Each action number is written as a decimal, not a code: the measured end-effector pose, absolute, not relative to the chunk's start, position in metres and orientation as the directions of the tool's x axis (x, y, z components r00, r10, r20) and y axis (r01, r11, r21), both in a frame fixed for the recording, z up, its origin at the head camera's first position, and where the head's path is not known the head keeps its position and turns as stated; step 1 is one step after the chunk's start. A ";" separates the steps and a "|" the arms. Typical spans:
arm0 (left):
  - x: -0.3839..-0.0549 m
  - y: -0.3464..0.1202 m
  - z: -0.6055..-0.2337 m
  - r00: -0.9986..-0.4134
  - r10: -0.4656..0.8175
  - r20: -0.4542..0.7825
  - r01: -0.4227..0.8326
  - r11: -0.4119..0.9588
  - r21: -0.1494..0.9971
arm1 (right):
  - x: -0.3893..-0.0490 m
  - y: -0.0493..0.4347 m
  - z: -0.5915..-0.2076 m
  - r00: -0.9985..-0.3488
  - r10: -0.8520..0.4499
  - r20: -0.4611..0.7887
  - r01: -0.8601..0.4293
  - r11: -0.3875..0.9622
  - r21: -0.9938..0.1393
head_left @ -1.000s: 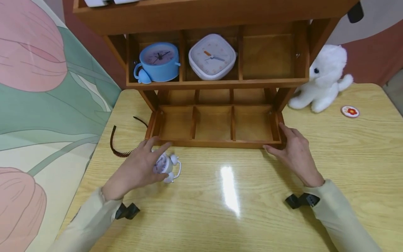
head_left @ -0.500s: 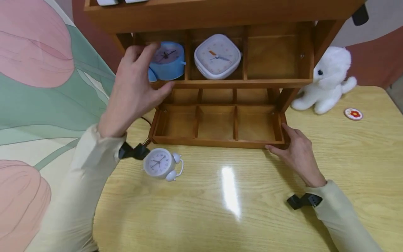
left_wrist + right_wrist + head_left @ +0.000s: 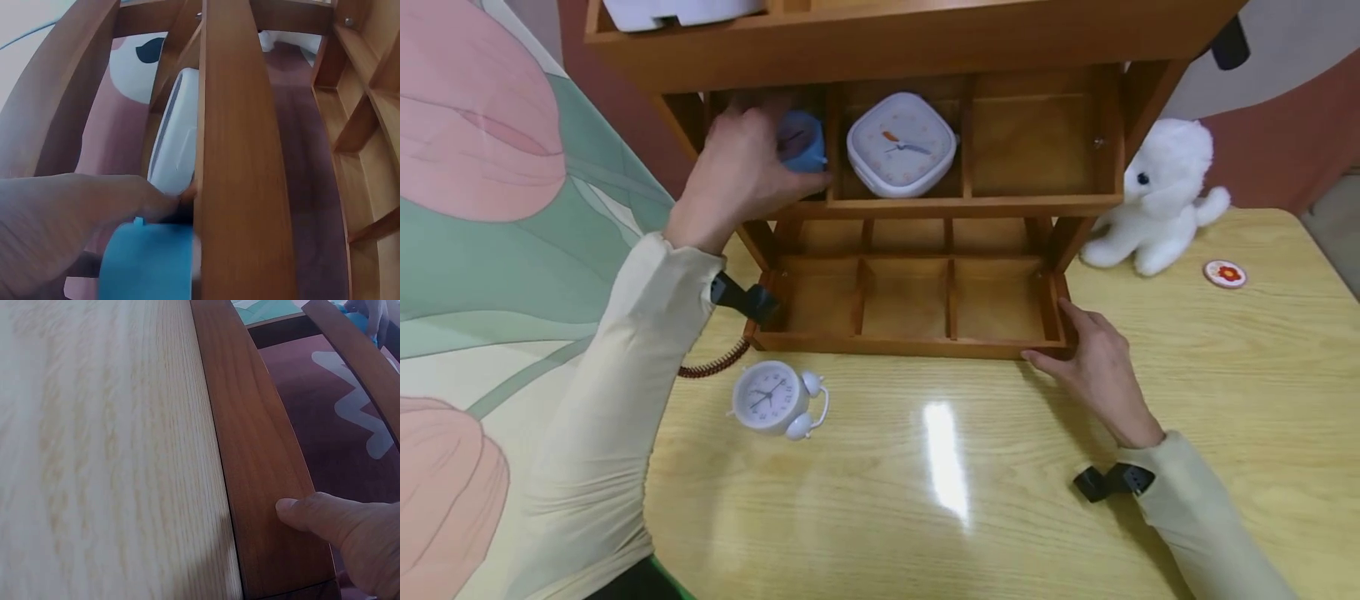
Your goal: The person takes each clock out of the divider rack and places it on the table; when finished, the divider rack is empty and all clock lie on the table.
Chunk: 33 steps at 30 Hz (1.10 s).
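In the head view my left hand (image 3: pixel 741 171) reaches into the left compartment of the middle tier and grips the blue alarm clock (image 3: pixel 805 143), hiding much of it. The left wrist view has my thumb along the blue clock (image 3: pixel 147 262), just behind the tier's front board (image 3: pixel 240 156). My right hand (image 3: pixel 1103 367) holds the bottom right corner of the wooden shelf (image 3: pixel 910 346). Its thumb presses the front board in the right wrist view. A white square clock (image 3: pixel 902 146) sits in the middle compartment. On the table below lies a white twin-bell alarm clock (image 3: pixel 771 398).
A brown toothed headband (image 3: pixel 718 364) lies left of the shelf. To the right sit a white plush dog (image 3: pixel 1165 200) and a round flower badge (image 3: pixel 1225 273). White objects (image 3: pixel 685 10) stand on the top tier. Patterned fabric (image 3: pixel 497 250) borders the table's left side.
My left hand has moved from the white twin-bell clock up to the blue clock and taken hold of it. The right hand stays on the shelf corner.
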<state>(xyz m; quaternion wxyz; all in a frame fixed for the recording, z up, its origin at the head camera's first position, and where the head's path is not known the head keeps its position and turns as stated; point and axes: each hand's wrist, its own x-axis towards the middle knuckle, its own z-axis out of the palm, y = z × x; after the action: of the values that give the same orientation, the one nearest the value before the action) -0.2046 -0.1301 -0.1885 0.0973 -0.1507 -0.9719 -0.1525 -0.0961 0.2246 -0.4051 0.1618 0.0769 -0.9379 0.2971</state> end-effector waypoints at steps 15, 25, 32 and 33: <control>-0.225 -0.134 -0.187 -0.956 0.281 0.087 0.294 0.902 0.315 | -0.096 0.226 -0.405 -0.932 -0.047 0.361 -0.246 0.812 -0.529; -0.228 -0.140 -0.187 -0.963 0.268 0.035 0.265 0.914 0.309 | -0.097 0.224 -0.406 -0.930 -0.051 0.363 -0.252 0.808 -0.532; -0.223 -0.144 -0.188 -0.960 0.255 0.116 0.280 0.886 0.369 | -0.097 0.224 -0.407 -0.924 -0.054 0.379 -0.260 0.815 -0.517; -0.221 -0.144 -0.188 -0.960 0.252 0.125 0.281 0.884 0.375 | -0.097 0.225 -0.406 -0.923 -0.054 0.381 -0.260 0.817 -0.514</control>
<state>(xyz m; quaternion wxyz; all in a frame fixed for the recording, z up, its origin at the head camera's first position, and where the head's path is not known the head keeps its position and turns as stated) -0.2211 -0.1443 -0.1881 0.0364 -0.1372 -0.9698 -0.1984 -0.0966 0.2248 -0.4064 0.1772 0.0839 -0.9366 0.2903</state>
